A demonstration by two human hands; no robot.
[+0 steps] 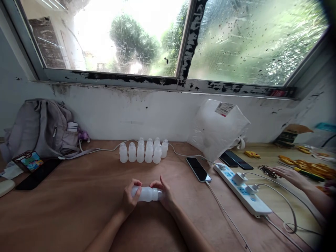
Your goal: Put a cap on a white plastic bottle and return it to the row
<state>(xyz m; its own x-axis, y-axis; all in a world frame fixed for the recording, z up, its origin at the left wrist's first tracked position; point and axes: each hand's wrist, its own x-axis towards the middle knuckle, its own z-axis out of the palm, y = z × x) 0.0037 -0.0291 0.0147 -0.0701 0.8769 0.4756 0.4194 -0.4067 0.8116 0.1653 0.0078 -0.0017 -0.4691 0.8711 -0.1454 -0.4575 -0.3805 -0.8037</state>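
Observation:
A translucent white plastic bottle [147,194] lies on its side between my hands, low over the front of the brown table. My left hand [130,197] is wrapped round its base end. At the capped end, my right hand [165,193] grips the clear cap, with the thumb raised; the palm hides part of the cap. Beyond my hands, several similar capped bottles [140,154] stand upright in a close group on the table.
A phone [198,169] on a cable and a white power strip [241,189] lie to the right. Behind them stands a clear plastic bag [220,126]. A grey backpack [39,129] rests at left. Another person's hand [288,175] reaches over small metal parts beside yellow pieces [304,166].

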